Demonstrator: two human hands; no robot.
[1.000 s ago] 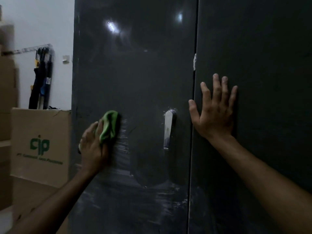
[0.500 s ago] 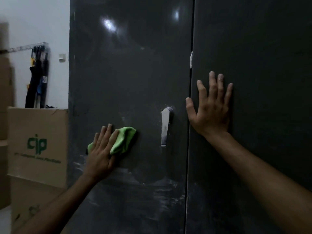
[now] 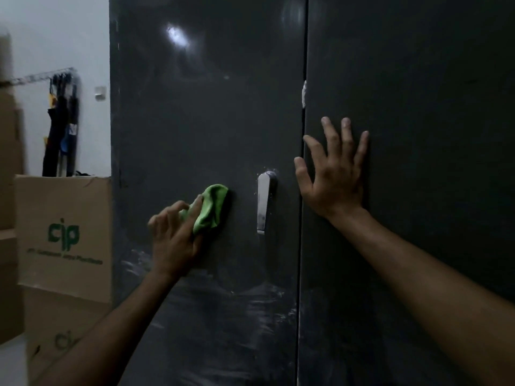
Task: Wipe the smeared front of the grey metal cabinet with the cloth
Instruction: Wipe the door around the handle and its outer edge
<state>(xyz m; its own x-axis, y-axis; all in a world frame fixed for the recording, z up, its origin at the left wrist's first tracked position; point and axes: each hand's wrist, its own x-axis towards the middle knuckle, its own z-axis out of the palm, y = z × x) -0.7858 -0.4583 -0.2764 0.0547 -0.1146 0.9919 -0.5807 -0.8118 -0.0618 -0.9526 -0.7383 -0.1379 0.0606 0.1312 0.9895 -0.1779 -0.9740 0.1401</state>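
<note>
The grey metal cabinet (image 3: 211,112) fills most of the view, with two tall doors meeting at a vertical seam. My left hand (image 3: 174,235) presses a bunched green cloth (image 3: 213,208) against the left door, just left of the silver handle (image 3: 263,203). White smears (image 3: 262,305) streak the door below the hand and the handle. My right hand (image 3: 333,176) lies flat with fingers spread on the right door, beside the seam.
Cardboard boxes (image 3: 62,235) printed with green "cip" letters are stacked against the cabinet's left side. Behind them, dark items hang from a wall rack (image 3: 60,123) on a white wall. A white scrap (image 3: 304,93) sticks out of the door seam.
My left hand has carried the cloth rightwards across the left door, from near its left edge toward the handle. The right hand has stayed flat on the right door.
</note>
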